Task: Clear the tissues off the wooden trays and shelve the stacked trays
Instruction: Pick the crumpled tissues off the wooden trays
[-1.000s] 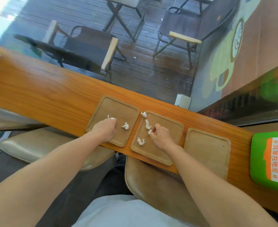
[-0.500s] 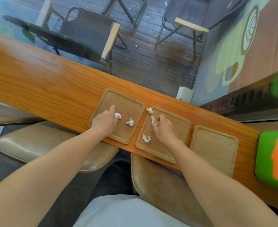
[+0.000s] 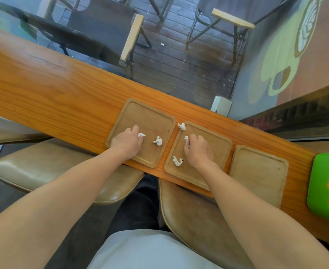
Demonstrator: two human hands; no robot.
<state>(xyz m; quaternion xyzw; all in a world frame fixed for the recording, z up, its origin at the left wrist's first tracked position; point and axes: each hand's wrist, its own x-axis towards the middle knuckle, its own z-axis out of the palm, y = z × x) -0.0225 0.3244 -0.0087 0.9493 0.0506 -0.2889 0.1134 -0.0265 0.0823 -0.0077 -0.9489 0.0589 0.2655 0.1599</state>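
Note:
Three square wooden trays lie side by side on a wooden counter (image 3: 49, 90). On the left tray (image 3: 150, 113) my left hand (image 3: 127, 141) is closed around a white tissue scrap (image 3: 141, 135), and a second scrap (image 3: 157, 141) lies loose beside it. Over the middle tray (image 3: 220, 144) my right hand (image 3: 197, 150) pinches a tissue scrap (image 3: 187, 140) at its fingertips. Another scrap (image 3: 177, 161) rests near that tray's front left, and one more scrap (image 3: 182, 126) sits on its far left corner. The right tray (image 3: 258, 171) holds nothing.
A green and orange box (image 3: 324, 187) stands on the counter at the right. A small white box (image 3: 220, 105) sits at the counter's far edge by the glass. Two tan padded stools (image 3: 43, 171) stand under the counter's near edge, against my legs.
My left hand moved right across the left tray and closed on a scrap. My right hand shifted slightly up the middle tray with its scrap. The view has tilted downward.

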